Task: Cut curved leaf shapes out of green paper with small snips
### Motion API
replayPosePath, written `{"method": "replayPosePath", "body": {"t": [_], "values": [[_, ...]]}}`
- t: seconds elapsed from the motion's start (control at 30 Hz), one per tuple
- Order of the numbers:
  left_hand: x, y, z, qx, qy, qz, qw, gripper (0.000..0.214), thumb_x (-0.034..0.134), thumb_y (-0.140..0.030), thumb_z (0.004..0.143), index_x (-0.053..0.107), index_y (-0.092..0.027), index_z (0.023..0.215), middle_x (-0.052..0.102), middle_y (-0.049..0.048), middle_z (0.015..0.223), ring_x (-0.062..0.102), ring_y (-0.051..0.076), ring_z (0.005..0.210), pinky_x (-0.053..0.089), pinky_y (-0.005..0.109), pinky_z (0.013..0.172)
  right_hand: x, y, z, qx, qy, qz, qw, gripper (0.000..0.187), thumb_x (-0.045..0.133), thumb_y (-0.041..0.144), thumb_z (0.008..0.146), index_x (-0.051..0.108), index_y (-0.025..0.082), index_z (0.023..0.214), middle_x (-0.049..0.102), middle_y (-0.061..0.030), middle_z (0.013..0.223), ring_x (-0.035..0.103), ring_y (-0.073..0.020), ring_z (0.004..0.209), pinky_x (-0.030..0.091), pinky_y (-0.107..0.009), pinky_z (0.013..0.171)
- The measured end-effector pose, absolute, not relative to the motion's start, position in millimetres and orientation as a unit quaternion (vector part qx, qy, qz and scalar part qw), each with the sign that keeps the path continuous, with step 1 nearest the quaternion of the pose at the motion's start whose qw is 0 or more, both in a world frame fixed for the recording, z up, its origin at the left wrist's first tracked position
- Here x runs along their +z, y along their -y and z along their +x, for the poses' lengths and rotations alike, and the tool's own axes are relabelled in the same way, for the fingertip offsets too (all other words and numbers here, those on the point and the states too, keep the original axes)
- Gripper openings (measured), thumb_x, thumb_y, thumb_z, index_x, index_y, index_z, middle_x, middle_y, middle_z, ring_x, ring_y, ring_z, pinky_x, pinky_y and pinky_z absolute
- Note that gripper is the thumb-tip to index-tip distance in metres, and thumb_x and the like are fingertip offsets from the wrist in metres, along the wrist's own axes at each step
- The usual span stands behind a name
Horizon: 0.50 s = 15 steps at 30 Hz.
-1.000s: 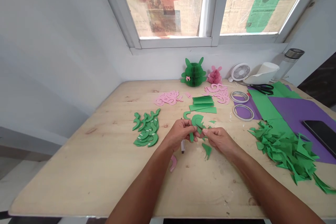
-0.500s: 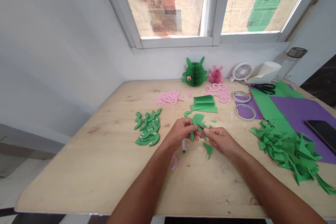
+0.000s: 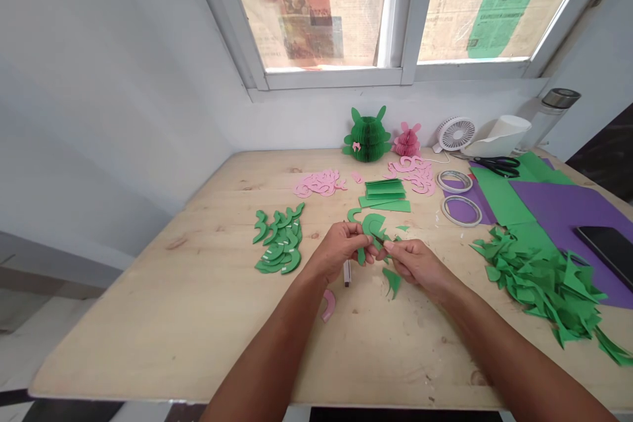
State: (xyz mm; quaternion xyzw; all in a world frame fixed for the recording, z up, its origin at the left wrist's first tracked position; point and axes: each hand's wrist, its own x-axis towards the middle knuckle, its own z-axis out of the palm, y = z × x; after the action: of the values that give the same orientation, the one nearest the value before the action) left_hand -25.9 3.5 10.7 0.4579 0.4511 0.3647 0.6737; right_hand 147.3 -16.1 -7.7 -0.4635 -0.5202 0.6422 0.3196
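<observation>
Near the middle of the table, my left hand (image 3: 343, 248) is closed on a cut green paper piece (image 3: 361, 256), part of which hangs below the fingers. Fingertips of my right hand (image 3: 414, 264) are pinched together close to the left fingertips; what they grip is too small and hidden to make out. Just beyond both hands lie curved green paper cutouts (image 3: 372, 224). A green paper scrap (image 3: 393, 282) rests under the right hand. Below the left hand, a narrow white object with a dark end (image 3: 347, 274) shows partly. A pink paper arc (image 3: 328, 306) lies by the left forearm.
Left of my hands is a pile of green paper arcs (image 3: 281, 247). Pink cutouts (image 3: 319, 183), folded green paper (image 3: 384, 189) and tape rolls (image 3: 461, 212) lie farther back. Green scraps (image 3: 539, 280), purple paper (image 3: 568, 211), scissors (image 3: 497, 165) and a phone (image 3: 606, 252) are at right.
</observation>
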Motion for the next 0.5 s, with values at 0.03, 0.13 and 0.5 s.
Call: {"method": "replayPosePath", "body": {"t": [0.03,0.13,0.5], "values": [[10.6,-3.4,-25.9,0.365,-0.451,0.458,0.673,0.014,0.063,-0.024,0.064,0.054,-0.015,0.059,0.065,0.0041,0.06,0.057,0.011,0.048,0.041,0.022,0.048,-7.7,16.0,147.3,0.643,0.519,-0.463,0.32,0.043,0.053,0.056,0.077,0.061,0.014,0.07,0.022,0.0101,0.039,0.014,-0.006,0.039,0.009,-0.024,0.04],[10.5,-3.2,-25.9,0.365,-0.453,0.459,0.672,0.016,0.064,-0.025,0.063,0.053,-0.015,0.058,0.065,0.0042,0.06,0.057,0.011,0.048,0.041,0.022,0.048,-7.4,15.6,146.5,0.644,0.515,-0.467,0.321,0.044,0.053,0.057,0.076,0.06,0.014,0.069,0.022,0.0102,0.038,0.014,-0.0058,0.038,0.008,-0.023,0.039],[8.4,-3.9,-25.7,0.37,-0.443,0.456,0.677,0.014,0.063,-0.022,0.064,0.053,-0.015,0.058,0.064,0.003,0.058,0.057,0.011,0.047,0.041,0.022,0.048,-9.7,15.2,146.5,0.641,0.512,-0.469,0.326,0.044,0.054,0.058,0.075,0.061,0.014,0.068,0.023,0.0097,0.039,0.014,-0.0056,0.038,0.008,-0.023,0.038]]}}
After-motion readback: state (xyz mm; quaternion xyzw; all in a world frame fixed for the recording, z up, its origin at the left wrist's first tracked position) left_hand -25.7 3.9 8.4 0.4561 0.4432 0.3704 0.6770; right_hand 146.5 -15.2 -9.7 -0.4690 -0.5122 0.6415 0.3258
